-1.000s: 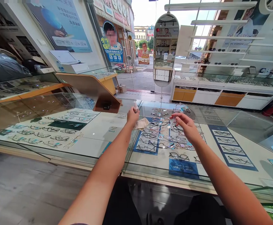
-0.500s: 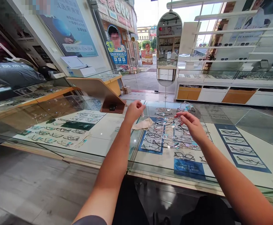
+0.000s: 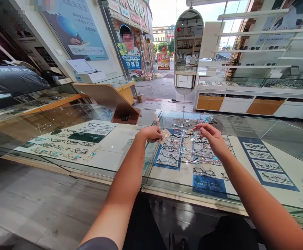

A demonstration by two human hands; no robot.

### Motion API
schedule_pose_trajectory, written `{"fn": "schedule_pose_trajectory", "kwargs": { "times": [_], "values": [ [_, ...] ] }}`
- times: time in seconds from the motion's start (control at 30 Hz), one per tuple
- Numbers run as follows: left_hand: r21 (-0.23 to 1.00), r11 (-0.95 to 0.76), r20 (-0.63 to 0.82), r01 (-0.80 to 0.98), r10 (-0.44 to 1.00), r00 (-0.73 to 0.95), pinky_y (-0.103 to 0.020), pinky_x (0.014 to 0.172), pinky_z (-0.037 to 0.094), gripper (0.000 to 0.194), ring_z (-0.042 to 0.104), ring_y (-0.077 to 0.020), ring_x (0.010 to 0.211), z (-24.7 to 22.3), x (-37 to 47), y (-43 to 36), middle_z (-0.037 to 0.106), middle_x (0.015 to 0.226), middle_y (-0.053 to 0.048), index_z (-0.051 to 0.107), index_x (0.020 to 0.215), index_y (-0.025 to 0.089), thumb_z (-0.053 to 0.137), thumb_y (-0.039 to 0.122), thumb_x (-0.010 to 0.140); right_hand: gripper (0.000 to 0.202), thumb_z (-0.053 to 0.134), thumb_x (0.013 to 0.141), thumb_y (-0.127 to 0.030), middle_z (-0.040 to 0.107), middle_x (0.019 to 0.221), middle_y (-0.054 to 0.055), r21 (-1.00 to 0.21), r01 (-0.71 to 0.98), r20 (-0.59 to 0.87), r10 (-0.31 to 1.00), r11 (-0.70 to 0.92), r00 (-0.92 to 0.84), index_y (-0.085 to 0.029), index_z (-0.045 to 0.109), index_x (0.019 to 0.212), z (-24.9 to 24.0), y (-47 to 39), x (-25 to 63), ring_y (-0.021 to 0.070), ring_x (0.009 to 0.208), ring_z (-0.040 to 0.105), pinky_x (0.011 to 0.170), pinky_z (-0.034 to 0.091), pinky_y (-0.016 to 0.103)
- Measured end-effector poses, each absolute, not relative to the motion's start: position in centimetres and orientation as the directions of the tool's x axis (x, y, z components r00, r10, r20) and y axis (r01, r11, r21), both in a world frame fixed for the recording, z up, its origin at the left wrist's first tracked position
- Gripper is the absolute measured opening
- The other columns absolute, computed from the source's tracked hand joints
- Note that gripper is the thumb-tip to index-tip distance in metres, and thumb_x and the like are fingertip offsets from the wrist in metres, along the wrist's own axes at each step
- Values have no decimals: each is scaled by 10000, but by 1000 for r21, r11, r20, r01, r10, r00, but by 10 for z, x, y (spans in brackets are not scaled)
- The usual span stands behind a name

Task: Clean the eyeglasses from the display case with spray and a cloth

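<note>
The left hand [image 3: 152,134] is over the glass counter [image 3: 120,142], a bottle [image 3: 157,121] standing at its one o'clock. It is clamped on a cloth [image 3: 165,136] at three o'clock. Farther right, glasses [image 3: 197,132] are pinched by the right hand [image 3: 211,136], at that hand's ten o'clock.

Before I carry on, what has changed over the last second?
The left hand has let go of the small bottle, which now stands upright on the glass counter, and drawn back toward the person to grasp the pale cloth, now bunched at its fingertips. The right hand stays put, pinching what looks like a thin glasses frame.
</note>
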State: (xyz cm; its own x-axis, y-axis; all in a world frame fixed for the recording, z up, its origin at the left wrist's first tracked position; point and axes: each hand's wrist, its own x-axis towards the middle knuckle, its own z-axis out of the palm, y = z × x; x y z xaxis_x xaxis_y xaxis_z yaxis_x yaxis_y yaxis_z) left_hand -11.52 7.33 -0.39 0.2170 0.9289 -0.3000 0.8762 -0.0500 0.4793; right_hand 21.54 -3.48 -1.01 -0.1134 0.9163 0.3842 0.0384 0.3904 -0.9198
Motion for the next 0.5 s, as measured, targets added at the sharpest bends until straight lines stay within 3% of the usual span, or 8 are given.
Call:
{"fn": "schedule_pose_trajectory", "kwargs": {
  "times": [0.2, 0.33, 0.4, 0.5],
  "values": [
    [619, -125, -10, 775, 986, 167, -314, 655, 391, 329, 575, -251, 769, 9, -112, 73, 625, 738, -84, 531, 588, 226, 654, 395, 842, 274, 695, 1003, -509, 799, 1141, 48, -920, 40, 383, 917, 389, -109, -298, 798, 1144, -9, -36, 215, 217, 942, 604, 864, 496, 360],
    [728, -114, 62, 676, 993, 100, -298, 659, 447, 369, 623, -243, 805, 19, -110, 68, 664, 837, -70, 630, 809, 216, 549, 555, 930, 297, 692, 998, -535, 799, 1152, 54, -925, 36, 373, 920, 379, -117, -296, 794, 1143, -8, -36, 214, 226, 961, 620, 891, 505, 374],
    [848, -85, 52, 523, 996, 78, -288, 644, 475, 374, 640, -223, 769, 24, -108, 63, 674, 849, -43, 657, 938, 215, 660, 579, 855, 304, 694, 996, -540, 798, 1155, 59, -928, 37, 365, 924, 371, -117, -293, 793, 1144, -7, -36, 213, 233, 978, 625, 892, 504, 378],
    [980, -68, 63, 188, 997, 36, -259, 634, 505, 414, 643, -182, 725, 32, -107, 56, 669, 818, 8, 659, 979, 212, 839, 383, 647, 307, 693, 993, -539, 798, 1148, 63, -931, 37, 356, 927, 362, -115, -287, 789, 1139, -5, -38, 213, 237, 989, 623, 861, 492, 371]
  ]
}}
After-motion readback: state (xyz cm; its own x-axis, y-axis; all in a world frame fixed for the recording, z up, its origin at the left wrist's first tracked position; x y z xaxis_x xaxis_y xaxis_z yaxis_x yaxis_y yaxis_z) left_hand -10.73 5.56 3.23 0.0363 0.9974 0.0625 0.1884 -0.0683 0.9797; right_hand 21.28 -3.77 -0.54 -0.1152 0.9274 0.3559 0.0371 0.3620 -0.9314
